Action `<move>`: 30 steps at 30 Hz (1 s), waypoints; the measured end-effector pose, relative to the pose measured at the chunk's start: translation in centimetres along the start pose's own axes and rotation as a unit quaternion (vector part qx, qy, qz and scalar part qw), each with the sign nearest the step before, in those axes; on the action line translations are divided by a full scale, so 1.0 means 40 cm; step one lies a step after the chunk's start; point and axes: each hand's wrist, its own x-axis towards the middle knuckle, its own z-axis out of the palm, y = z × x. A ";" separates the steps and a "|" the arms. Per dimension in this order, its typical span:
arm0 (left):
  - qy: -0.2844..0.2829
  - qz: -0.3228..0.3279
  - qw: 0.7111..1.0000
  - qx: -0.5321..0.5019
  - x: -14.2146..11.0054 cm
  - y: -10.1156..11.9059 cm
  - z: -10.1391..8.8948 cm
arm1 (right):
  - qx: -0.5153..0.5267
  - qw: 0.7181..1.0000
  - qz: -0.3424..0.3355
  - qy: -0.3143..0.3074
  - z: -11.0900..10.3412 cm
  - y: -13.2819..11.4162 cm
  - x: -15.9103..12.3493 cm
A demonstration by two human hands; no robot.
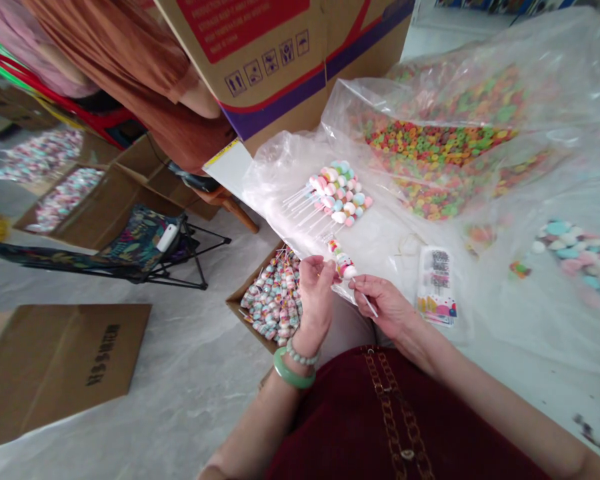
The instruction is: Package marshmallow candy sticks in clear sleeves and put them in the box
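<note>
1. Surface [530, 340]: white, partly covered with clear plastic film; it bears the items at 2, 3, 5 and 6.
2. Clear bag [560, 67]: contains red, orange, yellow and green ring-shaped pieces.
3. Printed carton [280, 87]: positioned at the far side, beside the bag.
4. Open box [244, 288]: below the surface, at the left hand's side, filled with sweets on sticks.
5. Group of marshmallow sticks [343, 192]: lying in a row beyond the hands, stick ends to the left.
6. Loose marshmallows [585, 257]: heaped at the right.
7. Left hand [317, 283]: fingers bent at the candy end; whether the grip is closed on it cannot be determined.
8. Right hand [384, 303]: grip pinching the white stick.
9. Candy stick [348, 271]: located between both hands at the near edge, tilted.
</note>
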 end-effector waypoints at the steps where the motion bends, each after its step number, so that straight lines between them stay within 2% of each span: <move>1: -0.003 0.035 0.998 0.046 -0.009 -0.006 -0.006 | 0.001 1.000 -0.004 0.002 -0.004 0.001 0.002; 4: -0.022 0.094 0.984 0.152 -0.028 -0.020 -0.019 | -0.009 1.000 -0.018 0.006 -0.011 0.007 0.008; 13: -0.039 0.158 0.932 0.325 -0.029 -0.023 -0.025 | -0.041 0.998 -0.033 0.033 -0.011 0.014 0.009; 17: -0.035 0.170 0.912 0.370 -0.034 -0.019 -0.027 | -0.059 0.996 -0.038 0.052 -0.001 0.012 0.003; 20: -0.036 0.162 0.920 0.355 -0.036 -0.015 -0.028 | -0.104 0.989 -0.053 0.090 0.005 0.015 0.004; 23: -0.048 0.165 0.929 0.327 -0.040 -0.010 -0.028 | -0.188 0.969 -0.094 0.131 -0.001 0.027 0.013; 25: -0.060 0.188 0.923 0.331 -0.047 -0.008 -0.028 | -0.267 0.944 -0.124 0.146 -0.011 0.037 0.020; 30: -0.112 0.287 0.867 0.391 -0.068 -0.015 -0.026 | -0.434 0.864 -0.182 0.180 -0.031 0.050 0.027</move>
